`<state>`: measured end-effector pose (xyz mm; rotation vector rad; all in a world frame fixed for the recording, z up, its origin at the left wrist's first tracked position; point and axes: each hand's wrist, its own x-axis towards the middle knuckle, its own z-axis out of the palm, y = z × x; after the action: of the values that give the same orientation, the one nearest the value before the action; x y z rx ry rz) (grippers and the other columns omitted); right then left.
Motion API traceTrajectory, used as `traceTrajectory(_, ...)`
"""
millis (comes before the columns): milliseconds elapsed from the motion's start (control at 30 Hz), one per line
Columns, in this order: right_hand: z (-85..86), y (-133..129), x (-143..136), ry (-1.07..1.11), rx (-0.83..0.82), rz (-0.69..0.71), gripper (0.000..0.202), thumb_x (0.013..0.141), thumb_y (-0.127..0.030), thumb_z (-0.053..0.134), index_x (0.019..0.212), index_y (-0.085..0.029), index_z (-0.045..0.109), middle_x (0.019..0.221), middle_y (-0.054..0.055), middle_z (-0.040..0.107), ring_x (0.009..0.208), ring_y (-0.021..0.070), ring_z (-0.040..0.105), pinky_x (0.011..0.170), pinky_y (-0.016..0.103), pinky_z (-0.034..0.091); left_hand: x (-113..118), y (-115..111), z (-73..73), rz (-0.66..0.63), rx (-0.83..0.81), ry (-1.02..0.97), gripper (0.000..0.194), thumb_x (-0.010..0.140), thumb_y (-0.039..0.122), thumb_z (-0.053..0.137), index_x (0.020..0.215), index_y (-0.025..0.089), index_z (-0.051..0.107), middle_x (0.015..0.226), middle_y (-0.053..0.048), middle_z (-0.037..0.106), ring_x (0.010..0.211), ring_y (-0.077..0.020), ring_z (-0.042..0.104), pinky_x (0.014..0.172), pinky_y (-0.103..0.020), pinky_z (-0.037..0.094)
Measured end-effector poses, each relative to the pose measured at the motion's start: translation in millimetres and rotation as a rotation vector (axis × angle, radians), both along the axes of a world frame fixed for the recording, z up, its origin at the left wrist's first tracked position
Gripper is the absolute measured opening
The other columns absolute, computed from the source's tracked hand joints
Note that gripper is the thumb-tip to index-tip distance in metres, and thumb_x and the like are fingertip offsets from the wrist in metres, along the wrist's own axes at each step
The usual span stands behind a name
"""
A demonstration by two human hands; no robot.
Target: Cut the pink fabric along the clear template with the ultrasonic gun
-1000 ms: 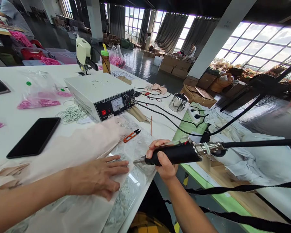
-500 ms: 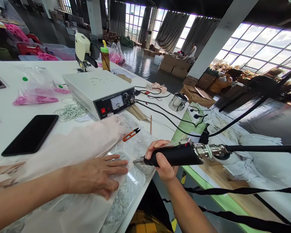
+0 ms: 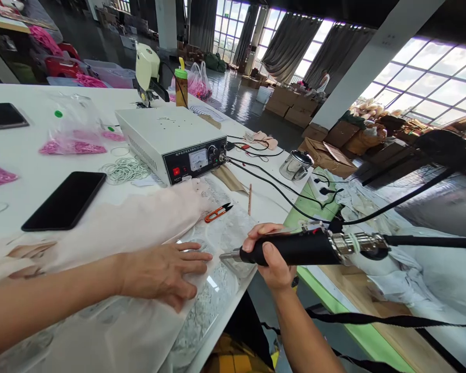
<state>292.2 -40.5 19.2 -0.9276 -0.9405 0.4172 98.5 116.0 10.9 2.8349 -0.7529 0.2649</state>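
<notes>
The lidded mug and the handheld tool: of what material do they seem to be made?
Lidded mug: probably polished metal, since its side shines like a mirror.
Handheld tool: smooth black body, plastic or coated metal, I cannot tell; its tip seems bare metal, grey and shiny.

The fabric is pale pink, the tool black and silver, the snips orange and black, and the clothing (boldly checked, too) yellow and black.
</notes>
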Motion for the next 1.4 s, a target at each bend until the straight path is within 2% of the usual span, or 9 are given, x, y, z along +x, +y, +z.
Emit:
traceTrajectory(267, 0.2, 1, 0, 0.012, -0.003, 0.012, 0.014, 0.086, -0.036, 0.067, 0.093, -0.024, 0.064, 0.082, 0.000, 0.065, 0.057, 0.0148, 0.063, 0.057, 0.034, 0.051, -2, 0, 2.9, 0.004, -0.048, 0.031, 0.019, 0.085, 0.042, 0.081, 0.083, 0.027, 0.070, 0.133, -0.004, 0.066, 0.136, -0.0245, 0.051, 0.118, -0.034, 0.031)
traceTrajectory(467, 0.7, 1, 1, -0.009, -0.022, 0.012, 0.015, 0.086, -0.037, 0.067, 0.093, -0.024, 0.064, 0.081, 0.000, 0.064, 0.057, 0.0154, 0.062, 0.057, 0.035, 0.051, -5, 3, -2.2, 0.000, -0.112, 0.055, 0.021, 0.080, 0.040, 0.084, 0.085, 0.025, 0.070, 0.135, -0.005, 0.066, 0.136, -0.0261, 0.051, 0.121, -0.034, 0.028)
traceTrajectory(700, 0.7, 1, 1, -0.030, -0.037, -0.013, 0.016, 0.086, -0.038, 0.065, 0.093, -0.024, 0.063, 0.081, 0.001, 0.064, 0.055, 0.0158, 0.061, 0.056, 0.037, 0.052, -4, 4, -6.5, 0.026, -0.192, 0.104, 0.016, 0.080, 0.035, 0.086, 0.085, 0.029, 0.072, 0.139, 0.000, 0.064, 0.138, -0.0246, 0.050, 0.122, -0.033, 0.028)
traceTrajectory(1033, -1.9, 1, 2, -0.011, -0.038, 0.002, 0.015, 0.086, -0.037, 0.066, 0.093, -0.024, 0.063, 0.082, 0.000, 0.064, 0.057, 0.0154, 0.062, 0.058, 0.035, 0.052, -5, 6, -10.1, 0.008, -0.159, 0.143, 0.018, 0.081, 0.036, 0.084, 0.088, 0.028, 0.069, 0.142, -0.001, 0.061, 0.139, -0.0263, 0.049, 0.122, -0.036, 0.026)
traceTrajectory(1300, -3.4, 1, 7, -0.014, -0.024, 0.047, 0.014, 0.087, -0.036, 0.066, 0.096, -0.024, 0.064, 0.084, 0.001, 0.065, 0.057, 0.0153, 0.063, 0.058, 0.035, 0.052, -5, 5, -2.3, -0.030, -0.107, 0.068, 0.011, 0.090, 0.032, 0.076, 0.086, 0.027, 0.067, 0.141, -0.004, 0.062, 0.134, -0.0239, 0.054, 0.122, -0.034, 0.025)
traceTrajectory(1400, -3.6, 1, 8, -0.005, -0.017, 0.057, 0.015, 0.088, -0.036, 0.066, 0.096, -0.024, 0.064, 0.084, 0.000, 0.065, 0.058, 0.0145, 0.064, 0.058, 0.033, 0.053, -5, 5, 3.2, -0.044, -0.106, 0.039, 0.011, 0.091, 0.030, 0.075, 0.082, 0.026, 0.068, 0.134, -0.005, 0.066, 0.131, -0.0238, 0.056, 0.121, -0.034, 0.026)
